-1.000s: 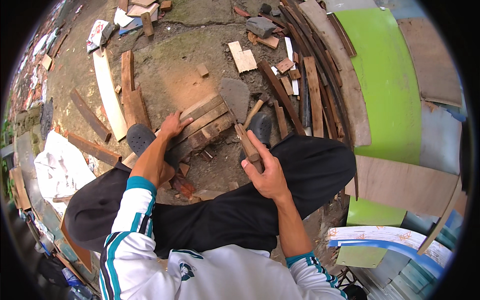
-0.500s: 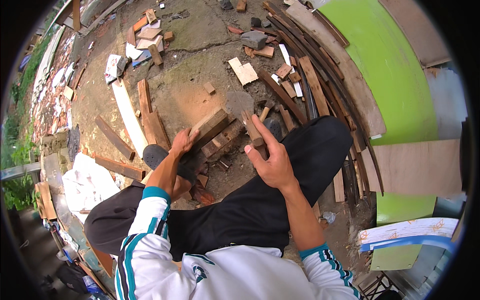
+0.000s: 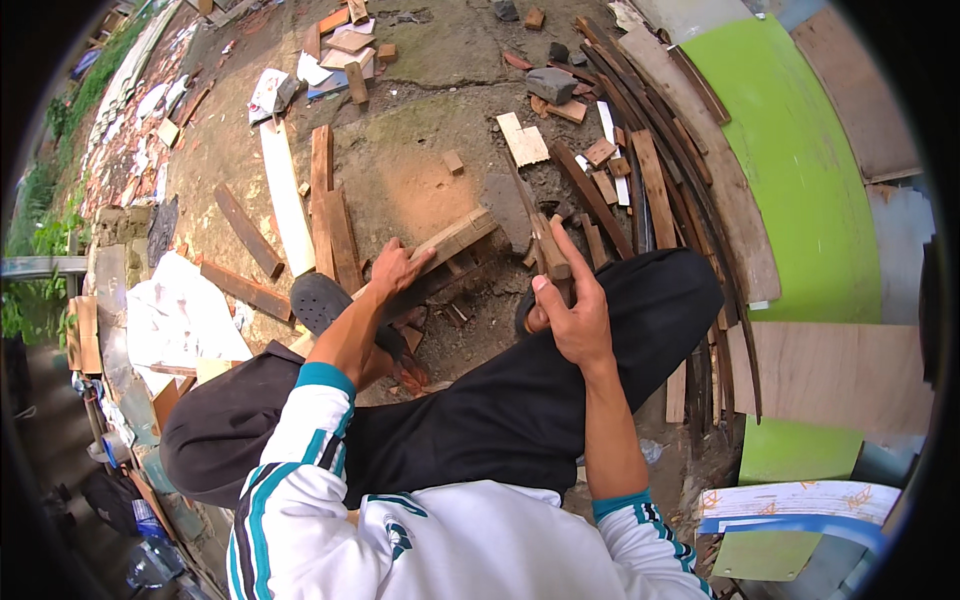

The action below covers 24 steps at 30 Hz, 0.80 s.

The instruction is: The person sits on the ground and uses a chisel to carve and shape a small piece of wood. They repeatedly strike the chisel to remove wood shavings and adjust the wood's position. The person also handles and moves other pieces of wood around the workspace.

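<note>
My left hand point(image 3: 395, 268) is closed over the near part of a wooden beam point(image 3: 458, 234), which slants up to the right beside my left foot. Its underside and whatever bears it are mostly hidden. In my right hand point(image 3: 578, 318) is the wooden handle of a handsaw point(image 3: 550, 250); the index finger lies along it. The thin blade points away from me, right of the beam's end and apart from it. Light brown sawdust point(image 3: 415, 195) covers the ground just beyond the beam.
Long dark strips point(image 3: 690, 200) curve along my right, beside a bright green panel point(image 3: 815, 170). Boards point(image 3: 335, 225) and a pale plank point(image 3: 285, 195) lie to the left, near a white cloth point(image 3: 180, 315). Offcuts point(image 3: 350, 45) and a grey stone point(image 3: 551, 85) lie farther off.
The view has shifted, so the surroundings appear farther right. The beam has turned flatter and now covers the wood block seen beneath it. The saw has swung, its blade now showing more clearly.
</note>
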### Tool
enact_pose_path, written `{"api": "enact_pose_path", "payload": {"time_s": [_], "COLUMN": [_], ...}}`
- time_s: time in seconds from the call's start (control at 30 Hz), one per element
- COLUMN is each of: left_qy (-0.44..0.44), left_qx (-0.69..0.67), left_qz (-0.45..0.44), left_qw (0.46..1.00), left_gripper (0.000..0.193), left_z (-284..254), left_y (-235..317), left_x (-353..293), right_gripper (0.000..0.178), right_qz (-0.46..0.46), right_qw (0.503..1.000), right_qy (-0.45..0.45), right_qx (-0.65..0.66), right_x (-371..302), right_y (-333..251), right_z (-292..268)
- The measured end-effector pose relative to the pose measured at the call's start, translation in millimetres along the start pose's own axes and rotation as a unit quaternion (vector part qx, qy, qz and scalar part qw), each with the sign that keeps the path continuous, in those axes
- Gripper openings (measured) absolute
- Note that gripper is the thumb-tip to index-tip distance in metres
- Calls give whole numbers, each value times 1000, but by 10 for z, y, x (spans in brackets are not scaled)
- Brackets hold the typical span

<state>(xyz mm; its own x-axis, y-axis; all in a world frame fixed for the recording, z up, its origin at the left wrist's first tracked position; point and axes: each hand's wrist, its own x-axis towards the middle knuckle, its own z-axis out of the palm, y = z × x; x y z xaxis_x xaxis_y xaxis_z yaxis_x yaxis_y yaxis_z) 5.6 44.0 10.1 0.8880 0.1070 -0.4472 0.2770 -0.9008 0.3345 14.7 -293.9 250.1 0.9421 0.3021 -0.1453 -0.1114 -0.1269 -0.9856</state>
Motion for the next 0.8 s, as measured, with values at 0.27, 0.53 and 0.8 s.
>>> {"api": "enact_pose_path", "payload": {"time_s": [0.27, 0.53, 0.8], "left_qy": [33, 17, 92], "left_qx": [6, -101, -90], "left_qz": [35, -54, -20], "left_qw": [999, 993, 991], "left_gripper": [67, 67, 77], "left_z": [241, 156, 256], "left_y": [-149, 143, 371], "left_x": [-25, -139, -131], "right_gripper": [64, 65, 68], "right_qz": [52, 51, 72], "right_qw": [999, 999, 997], "right_qy": [-2, -18, -25], "right_qx": [-14, -8, -9], "right_x": [6, -47, -81], "right_y": [8, 128, 122], "right_z": [10, 103, 111]}}
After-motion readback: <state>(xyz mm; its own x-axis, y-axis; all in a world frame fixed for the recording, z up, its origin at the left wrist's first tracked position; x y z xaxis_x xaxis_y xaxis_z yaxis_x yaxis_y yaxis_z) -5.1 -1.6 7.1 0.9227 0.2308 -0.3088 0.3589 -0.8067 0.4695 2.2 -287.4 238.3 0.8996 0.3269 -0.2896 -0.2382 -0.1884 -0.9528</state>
